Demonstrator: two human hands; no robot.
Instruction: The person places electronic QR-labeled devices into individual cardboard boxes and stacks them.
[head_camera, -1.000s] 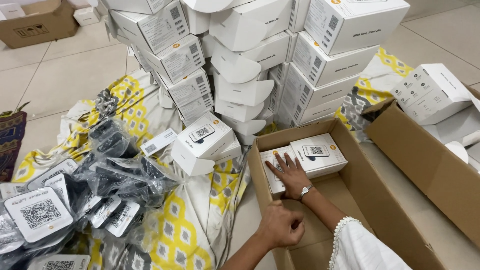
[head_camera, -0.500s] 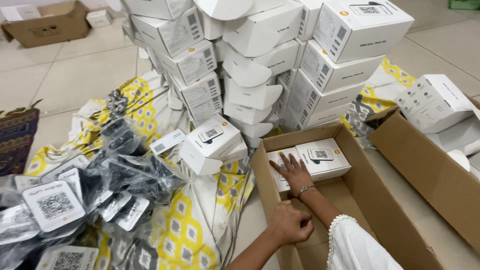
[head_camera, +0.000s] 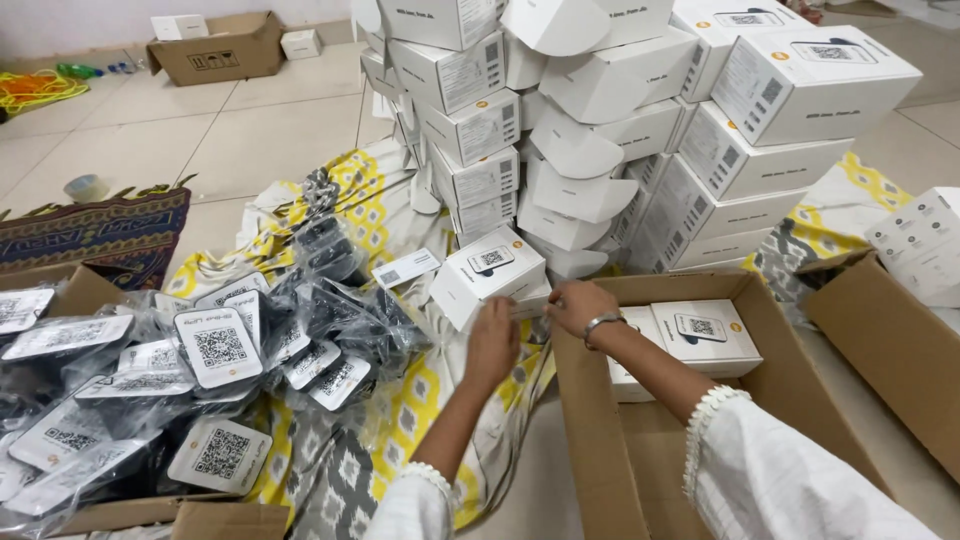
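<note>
A small white box (head_camera: 487, 272) with a printed code label on top lies on the yellow patterned cloth (head_camera: 425, 395), at the foot of a tall stack of white boxes (head_camera: 620, 130). My left hand (head_camera: 493, 342) grips its near side. My right hand (head_camera: 578, 304), with a bracelet on the wrist, holds its right corner. Just to the right stands an open cardboard carton (head_camera: 588, 440). Two similar white boxes (head_camera: 705, 335) lie flat inside it at the far end.
A heap of clear bags with black items and white code cards (head_camera: 220, 350) fills the left. Another cardboard carton (head_camera: 885, 340) stands at the right. A dark rug (head_camera: 110, 230), a tape roll (head_camera: 85, 187) and a far carton (head_camera: 215, 50) lie on the tiled floor.
My right hand has left the white boxes inside the carton and moved left. My left hand has come off the carton's rim and moved up. Both are now on the small white box.
</note>
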